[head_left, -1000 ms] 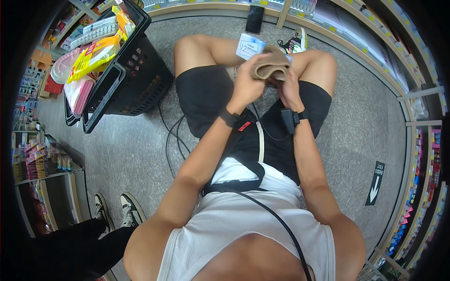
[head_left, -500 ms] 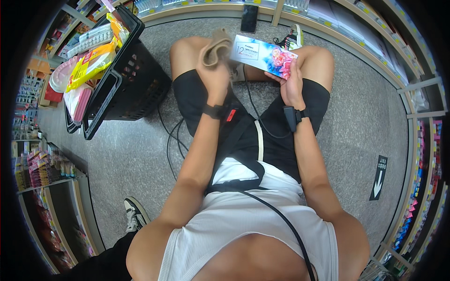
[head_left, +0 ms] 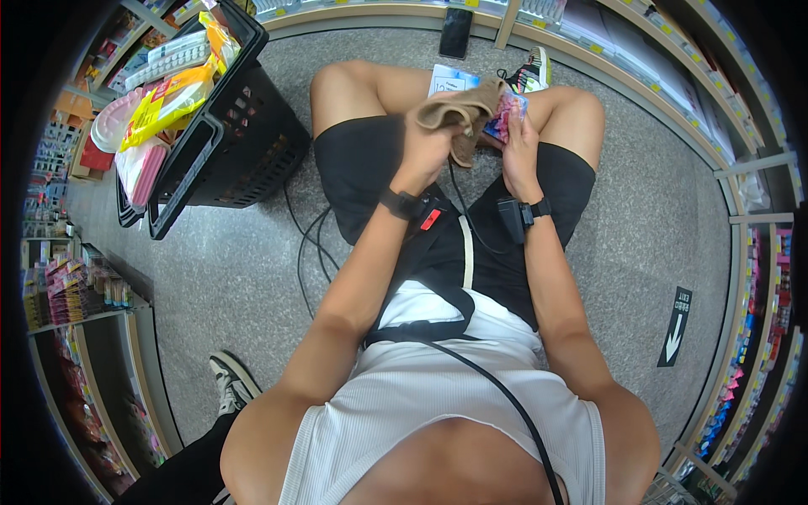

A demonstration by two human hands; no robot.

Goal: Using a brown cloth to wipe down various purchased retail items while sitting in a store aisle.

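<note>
My left hand (head_left: 425, 150) is closed on a folded brown cloth (head_left: 461, 111), which lies across the face of a thin, flat box (head_left: 453, 82). The box is white and blue with a pink flower print. Its right end is gripped in my right hand (head_left: 520, 153), thumb on the upper face. Cloth hides most of the box's middle, so only its left corner and the flowered right end show. Both hands are above my crossed legs, and I wear a dark band on each wrist.
At the left stands a black shopping basket (head_left: 240, 139) heaped with packaged goods. A dark phone (head_left: 455, 34) leans by the far shelf. Black cables (head_left: 305, 252) run along the grey floor. Another person's shoe (head_left: 232, 380) is at lower left. Stocked shelves (head_left: 741, 353) surround the spot.
My left hand has moved right with the cloth, from beside the box onto its face. The right hand keeps its hold, while the box is now mostly covered.
</note>
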